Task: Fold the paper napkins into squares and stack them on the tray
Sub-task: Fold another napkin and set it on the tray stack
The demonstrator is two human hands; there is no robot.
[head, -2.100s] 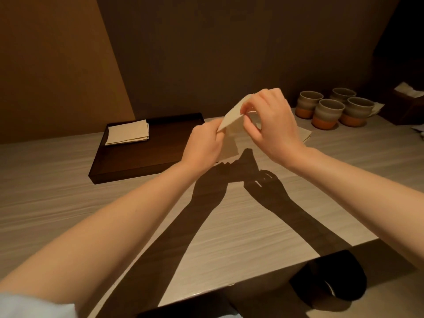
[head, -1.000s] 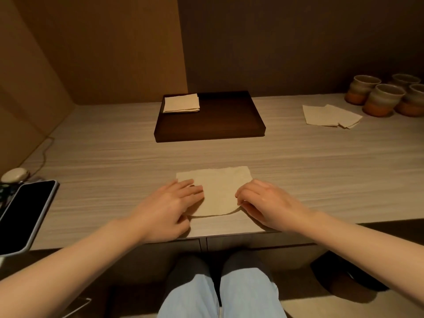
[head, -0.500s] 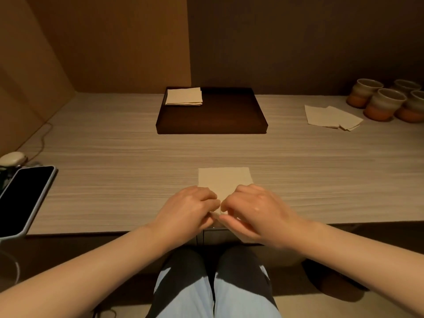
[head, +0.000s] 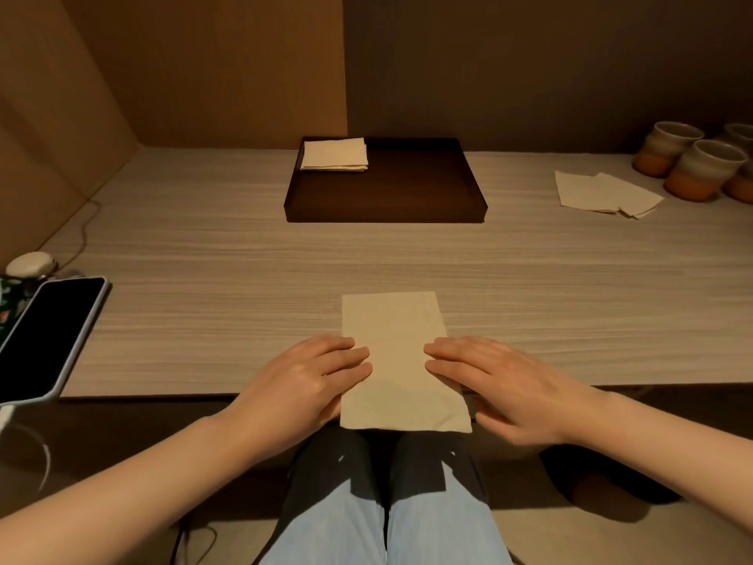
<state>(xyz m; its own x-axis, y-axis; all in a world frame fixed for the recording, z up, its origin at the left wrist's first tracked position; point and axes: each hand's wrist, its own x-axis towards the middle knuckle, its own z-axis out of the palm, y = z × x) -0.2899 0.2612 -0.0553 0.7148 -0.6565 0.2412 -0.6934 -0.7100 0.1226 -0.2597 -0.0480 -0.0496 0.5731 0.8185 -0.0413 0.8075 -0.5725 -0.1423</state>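
Left hand: the left hand (head: 313,377) lies palm down, fingers straight and close together, pointing right, their tips resting on the left edge of the napkin (head: 397,360).
Right hand: the right hand (head: 501,381) mirrors it, palm down, fingers straight and pointing left, tips pressing the right edge of the same napkin.
Hands together: apart, with a strip of bare paper between the fingertips; neither curls round anything.
Napkin: a tall rectangle lying flat at the near edge of the tabletop (head: 203,311), its near end hanging just past that edge above the person's knees.
Tray: the dark tray (head: 387,205) sits toward the back of the tabletop, well apart from the hands.
Folded stack: a stack of folded napkins (head: 334,154) lies in the tray's far left corner.
Loose napkins: more unfolded napkins (head: 603,193) lie far right, just beside the cups (head: 692,169).
Phone: a dark phone (head: 45,336) lies at the left edge.
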